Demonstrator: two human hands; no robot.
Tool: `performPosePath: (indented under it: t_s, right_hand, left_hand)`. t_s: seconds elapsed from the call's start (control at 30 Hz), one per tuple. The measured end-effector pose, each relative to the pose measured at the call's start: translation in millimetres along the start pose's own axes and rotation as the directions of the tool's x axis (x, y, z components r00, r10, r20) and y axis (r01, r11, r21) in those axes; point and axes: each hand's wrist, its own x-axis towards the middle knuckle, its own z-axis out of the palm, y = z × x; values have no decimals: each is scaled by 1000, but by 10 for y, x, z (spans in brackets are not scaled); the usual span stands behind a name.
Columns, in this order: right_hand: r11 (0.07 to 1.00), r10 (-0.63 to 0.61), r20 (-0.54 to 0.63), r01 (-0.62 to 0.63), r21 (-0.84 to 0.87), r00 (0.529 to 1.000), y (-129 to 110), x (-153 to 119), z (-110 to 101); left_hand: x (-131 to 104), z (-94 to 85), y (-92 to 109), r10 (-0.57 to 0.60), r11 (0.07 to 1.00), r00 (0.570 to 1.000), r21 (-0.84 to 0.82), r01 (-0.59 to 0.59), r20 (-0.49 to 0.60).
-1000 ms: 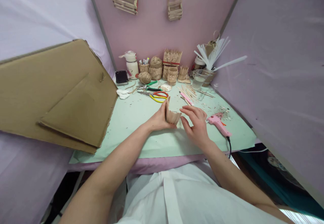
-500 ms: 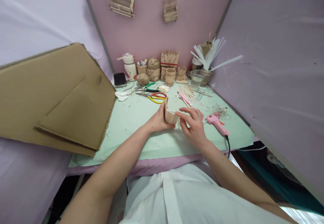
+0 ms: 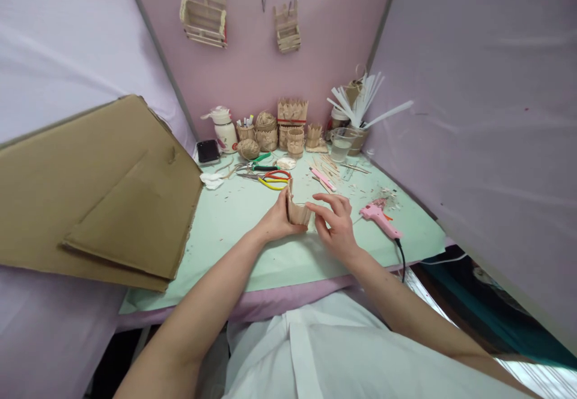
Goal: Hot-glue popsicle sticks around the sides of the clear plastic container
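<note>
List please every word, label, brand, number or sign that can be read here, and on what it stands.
No text can be read.
White bottle: red marks near its base, too small to make out.
Glue gun and pink tool: no readable print.

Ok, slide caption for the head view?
Left hand grips a small wooden-slat holder; right index finger meets its rim, pink glue gun alongside.

Illumination: even and moderately bright; source outside the frame. Shadows: soft, faint beneath the hands at centre. Glare: bright striped patch, lower right corner. Darkest zones: lower left and lower right. Distortion: wide-angle stretching toward the edges. Fine detail: soft.
</note>
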Motion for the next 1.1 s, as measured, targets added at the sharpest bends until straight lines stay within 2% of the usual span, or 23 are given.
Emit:
performPosePath:
  t_s: [0.2, 0.37, 0.6, 0.7, 0.8, 0.87, 1.1]
  right_hand:
    - [1000, -22, -38, 21, -12, 999, -25, 29, 10]
    - [1000, -20, -13, 20, -2, 1000, -61, 26, -32]
    - [979, 177, 18, -178, 101, 984, 62, -18, -137]
    - [957, 222, 97, -236, 167, 970, 122, -57, -150]
    - [935, 243, 205, -285, 209, 948, 148, -115, -109]
    - [930, 252, 236, -303, 209, 938, 159, -146, -58]
    - [949, 258, 206, -288, 131, 944, 211, -121, 97]
  left_hand:
    - [-2, -4, 20, 10, 1000, 1000, 7, -10, 6]
    - [2, -13, 0, 3, 1000, 1000, 24, -3, -1]
    - [1, -40, -13, -39, 999, 998, -25, 40, 41]
    - [-2, -59, 21, -42, 997, 998, -59, 44, 39]
    - [-12, -75, 60, -32, 995, 999, -95, 36, 39]
    - [-22, -77, 81, -36, 994, 999, -103, 40, 40]
    - [-37, -53, 74, -12, 1000, 1000, -12, 12, -6]
